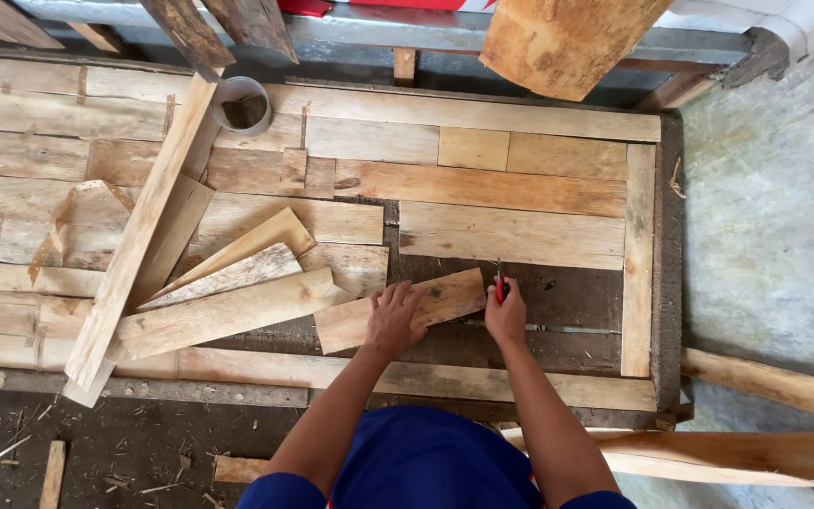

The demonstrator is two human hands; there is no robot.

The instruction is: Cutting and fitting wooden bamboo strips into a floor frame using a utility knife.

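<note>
Nearest to me, in the lower middle of the frame, I see the two bare arms that come out from blue sleeves. The left hand (394, 319) lies flat with spread fingers on a short pale wooden board (445, 297), and it presses the board down onto the big patchwork panel of wooden planks (511, 236). The right hand (505, 316) is closed around a thin red pencil-like tool (499, 286), and the tip of the tool stands at the right end of the short board, just beside the dark gap in the panel.

I judge that the step in hand is marking the short board where it meets the gap. The next move calls for a steady left hand, so the board does not slide while the line is drawn.

The short board is directly under the left hand and touches the right hand at its end. To the left, several loose long wooden slats (228, 302) lie fanned over the panel. Further, in the upper left, a small round grey can (240, 102) stands on the panel.
</note>
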